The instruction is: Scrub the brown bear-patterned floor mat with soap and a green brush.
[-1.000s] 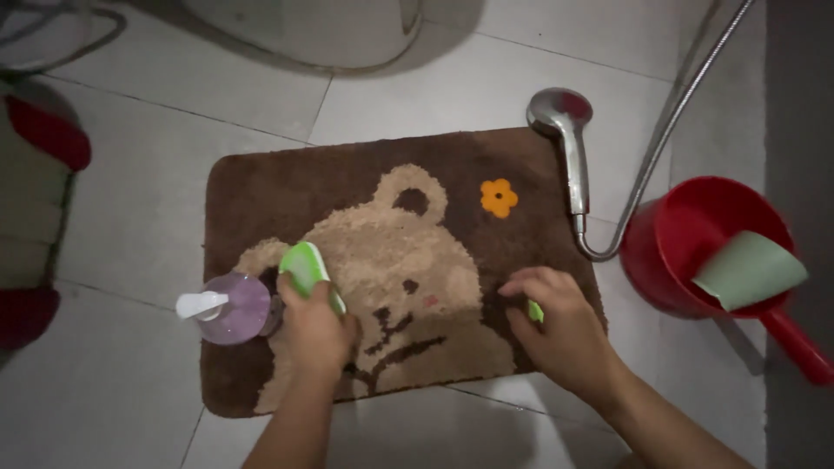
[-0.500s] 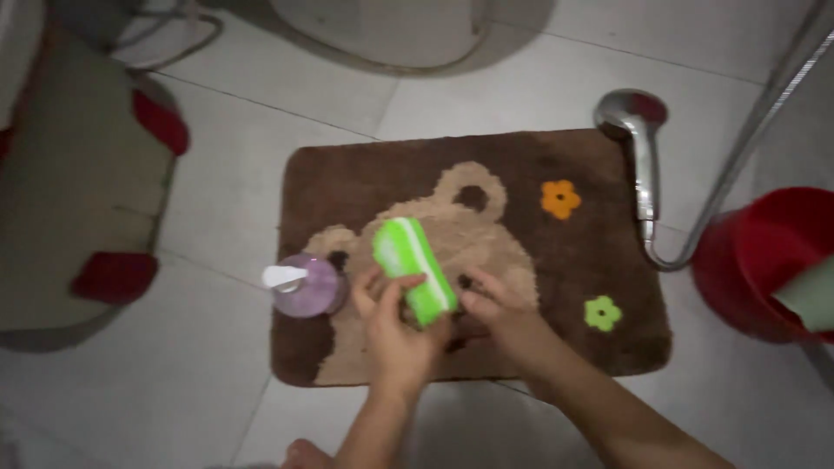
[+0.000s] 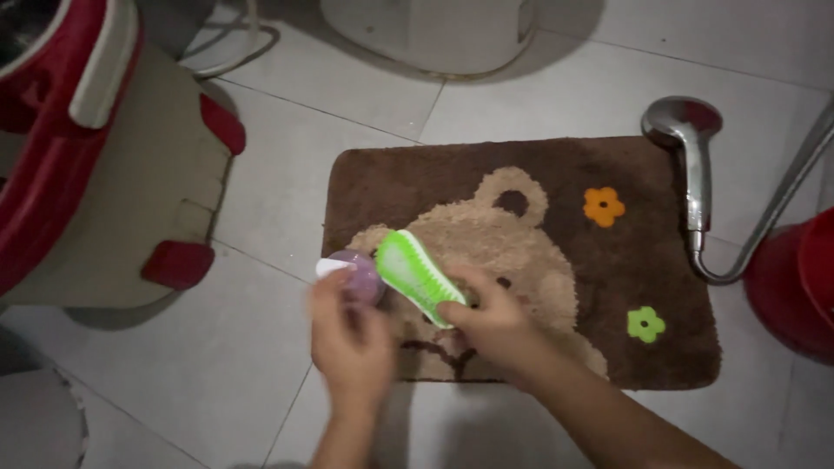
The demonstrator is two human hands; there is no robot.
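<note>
So there's a fuzzy brown bath mat [image 3: 556, 165] flat on pale floor tiles [image 3: 261, 365], shaggy pile, with a tan bear woven into it plus a little orange flower [image 3: 604, 206] far right and a green flower [image 3: 645, 324] nearer on the right. The right hand [image 3: 491, 326] is wrapped around the near end of a green scrub brush [image 3: 415, 274], an oval plastic thing with pale bristles showing, tilted up over the bear's left side. The left hand [image 3: 347, 339] is blurry, fingers curled loosely at a small purple pump bottle [image 3: 358, 274] with a white nozzle, which sits at the mat's left edge just beside the brush. Can't really tell if it's actually gripping the bottle or only touching it, too smeared.

Around it: a shiny chrome shower head [image 3: 691, 148] lies on the tiles at the mat's far right corner, its metal hose [image 3: 782, 208] curving off to the right. A red plastic bucket [image 3: 795, 287] is cut off at the right edge. On the left there's a big red and beige plastic tub thing [image 3: 104, 174] with red knobs, well apart from the mat. A white rounded base [image 3: 434, 35] sits at the far side. Both forearms cover the mat's near edge and the lower part of the bear.
</note>
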